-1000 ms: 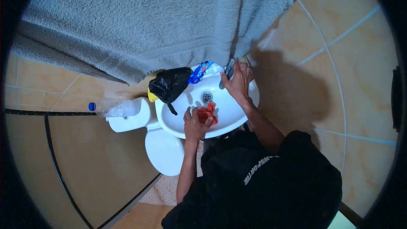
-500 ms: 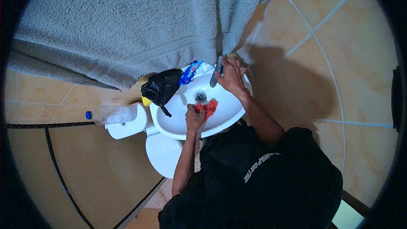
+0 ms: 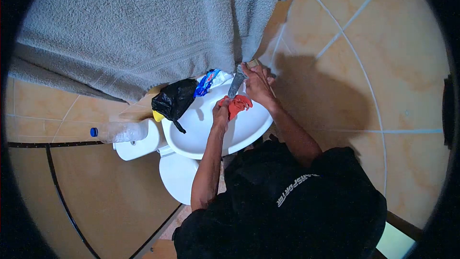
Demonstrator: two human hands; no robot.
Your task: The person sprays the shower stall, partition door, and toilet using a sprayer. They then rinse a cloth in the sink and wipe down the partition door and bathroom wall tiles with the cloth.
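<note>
A white washbasin (image 3: 191, 137) is in front of me. My left hand (image 3: 221, 115) grips a crumpled red cloth (image 3: 239, 105) just under the spout end of a grey tap (image 3: 235, 85). The cloth covers the drain. At the back right of the basin my right hand (image 3: 259, 85) has its fingers closed at the base of the tap, where the handle seems to be. Whether water runs is too small to tell.
On the basin's left rim lie a black plastic bag (image 3: 173, 100) and a blue-and-white packet (image 3: 206, 84). A clear bottle (image 3: 122, 132) with a blue cap lies on the toilet tank (image 3: 136, 149). A grey towel (image 3: 143, 29) hangs low over the back.
My left hand has carried the red cloth up from the front of the basin to the spout, over the drain. The right hand stays by the tap. The whole view has shifted slightly.
</note>
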